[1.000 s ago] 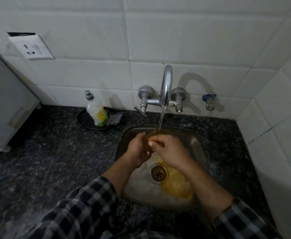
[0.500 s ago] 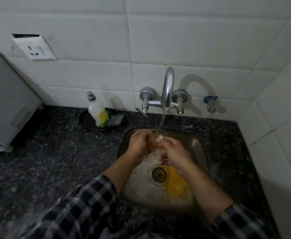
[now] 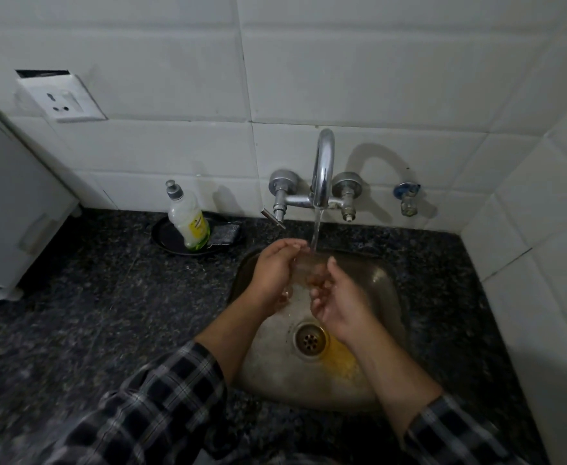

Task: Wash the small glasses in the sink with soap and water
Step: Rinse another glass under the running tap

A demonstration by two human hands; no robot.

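Note:
A small clear glass point(image 3: 304, 268) is held between both hands over the steel sink point(image 3: 381, 286), under the stream of water from the chrome tap point(image 3: 322, 169). My left hand point(image 3: 272, 273) wraps the glass from the left. My right hand point(image 3: 337, 297) touches it from the right, fingers curled against its side. The glass is hard to make out through the water and motion blur. A soap bottle point(image 3: 188, 218) stands on a dark dish point(image 3: 164, 236) to the left of the tap.
The sink has a drain point(image 3: 310, 338) with a yellow stain beside it. Dark granite counter point(image 3: 91, 313) surrounds the sink. A scrub pad point(image 3: 225, 233) lies on the dish. A white appliance point(image 3: 10, 203) stands far left, a wall socket point(image 3: 62, 99) above it, tiled wall on the right.
My hands have shifted a little apart and the right hand has slid lower along the glass. The water keeps running.

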